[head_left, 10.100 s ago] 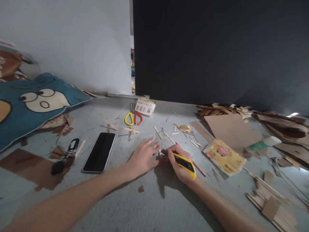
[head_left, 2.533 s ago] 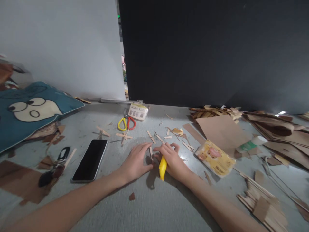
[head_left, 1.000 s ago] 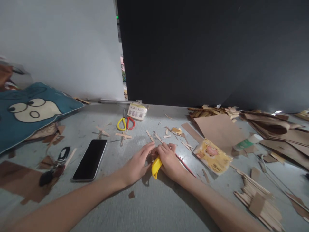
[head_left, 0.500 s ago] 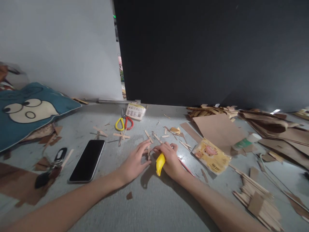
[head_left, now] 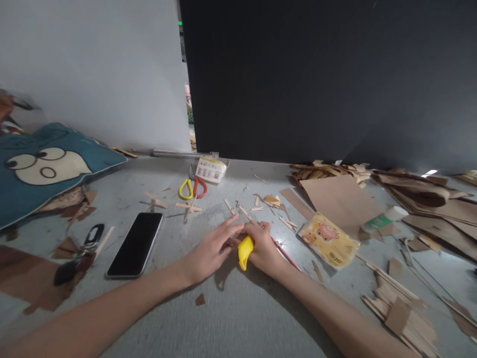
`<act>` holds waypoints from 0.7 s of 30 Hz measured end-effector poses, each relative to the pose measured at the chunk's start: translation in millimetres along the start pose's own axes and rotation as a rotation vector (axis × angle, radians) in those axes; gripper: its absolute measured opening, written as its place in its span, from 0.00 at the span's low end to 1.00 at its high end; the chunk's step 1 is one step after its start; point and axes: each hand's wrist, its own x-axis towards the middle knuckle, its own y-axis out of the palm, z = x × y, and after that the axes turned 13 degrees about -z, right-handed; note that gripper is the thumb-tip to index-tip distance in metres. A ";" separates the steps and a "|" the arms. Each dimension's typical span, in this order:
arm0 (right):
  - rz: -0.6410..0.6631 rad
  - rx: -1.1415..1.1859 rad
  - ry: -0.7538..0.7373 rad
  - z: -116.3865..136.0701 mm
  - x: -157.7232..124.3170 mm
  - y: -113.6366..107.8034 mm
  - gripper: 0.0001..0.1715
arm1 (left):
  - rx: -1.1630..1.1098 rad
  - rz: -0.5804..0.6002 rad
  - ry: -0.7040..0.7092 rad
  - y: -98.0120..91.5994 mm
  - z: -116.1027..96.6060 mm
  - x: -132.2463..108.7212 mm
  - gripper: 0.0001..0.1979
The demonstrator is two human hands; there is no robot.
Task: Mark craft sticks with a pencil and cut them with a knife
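My right hand (head_left: 263, 248) is closed around a yellow banana-shaped tool (head_left: 245, 251), whose rounded end points toward me. Its working end is hidden under my fingers. My left hand (head_left: 210, 250) is close against the right one, fingers curved and the tips meeting near the right hand's knuckles. Whatever lies between the left thumb and fingers is hidden. Just beyond both hands are thin wooden sticks (head_left: 245, 213) on the grey table (head_left: 238, 323). A red pencil-like rod (head_left: 285, 253) lies beside my right wrist.
Scissors (head_left: 193, 188) with yellow and red handles lie by a white packet (head_left: 210, 170). To the left are a phone (head_left: 136, 244), keys (head_left: 80, 258) and a blue cushion (head_left: 48, 169). To the right are a yellow packet (head_left: 328, 239), a glue stick (head_left: 385, 219), cardboard (head_left: 341, 199) and stacked sticks (head_left: 400, 308).
My left fingers have moved right and up against the right hand. The small wooden stick seen between the left thumb and fingers is now hidden. The yellow tool has shifted slightly left.
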 end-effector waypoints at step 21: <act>-0.385 0.117 -0.149 10.4 -16.3 -16.3 0.21 | -0.409 -0.165 -0.572 -0.6 -4.9 14.9 0.18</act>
